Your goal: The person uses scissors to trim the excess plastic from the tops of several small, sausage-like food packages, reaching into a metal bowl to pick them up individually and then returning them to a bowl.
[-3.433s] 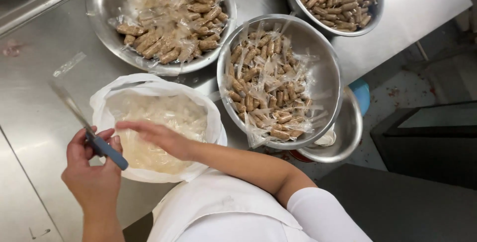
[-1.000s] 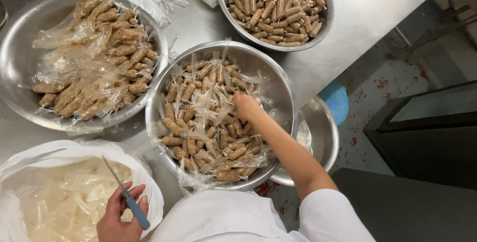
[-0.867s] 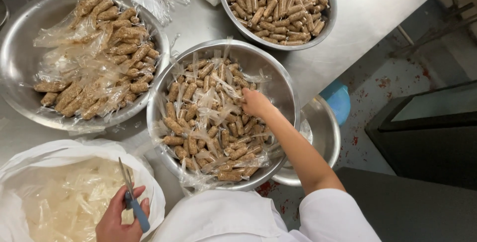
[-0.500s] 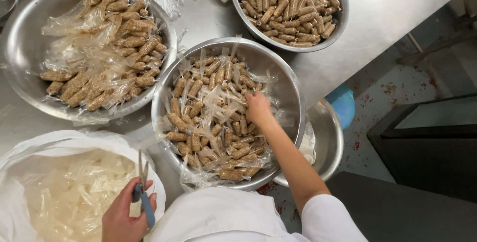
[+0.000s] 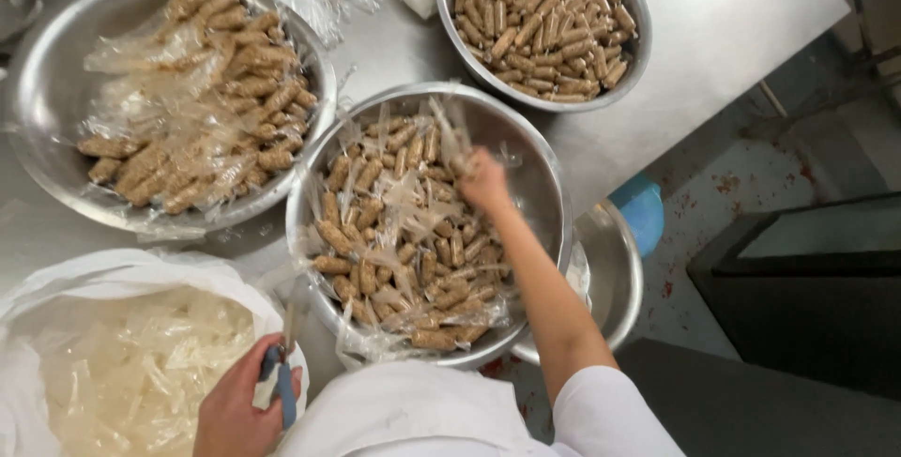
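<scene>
Fingers of right hand [image 5: 485, 180] pinching wrapped roll [image 5: 449, 138] (arm outstretched)

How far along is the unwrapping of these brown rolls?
Done: top steel bowl holds bare rolls; white bag holds clear wrappers. In hand: right hand lifts a wrapped roll; left hand holds blue-handled scissors. Left: middle bowl and left bowl, both wrapped.

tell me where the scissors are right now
In the head view the blue-handled scissors are at the bottom left, held in the left hand, between the white bag of empty wrappers and the middle steel bowl.
</scene>
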